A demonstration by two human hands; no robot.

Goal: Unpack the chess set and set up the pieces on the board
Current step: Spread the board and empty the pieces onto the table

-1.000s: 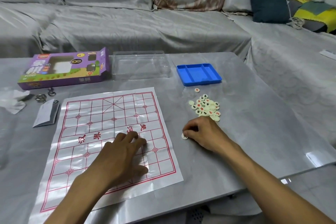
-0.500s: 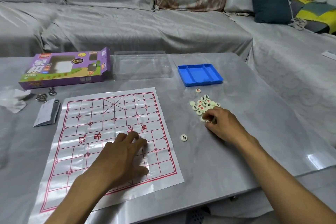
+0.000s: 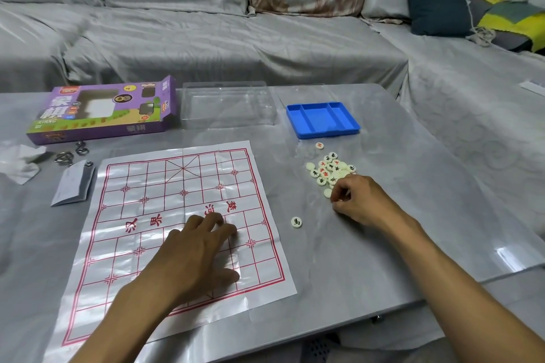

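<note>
Cream chess pieces [image 3: 331, 171] heaped on the grey table [image 3: 413, 215], right of the paper board [image 3: 182, 230].

Right hand [image 3: 358, 202] sits at the near edge of the heap, fingers curled; whether it pinches a piece I cannot tell. 1 piece [image 3: 296, 222] lies alone between board and hand. Left hand [image 3: 200, 256] rests flat on the near half of the board, fingers relaxed. Farther back stand a blue tray [image 3: 323, 119], a clear plastic lid [image 3: 227, 104] and the purple box [image 3: 103, 110]; a folded leaflet [image 3: 73, 184] lies left of the board.
</note>
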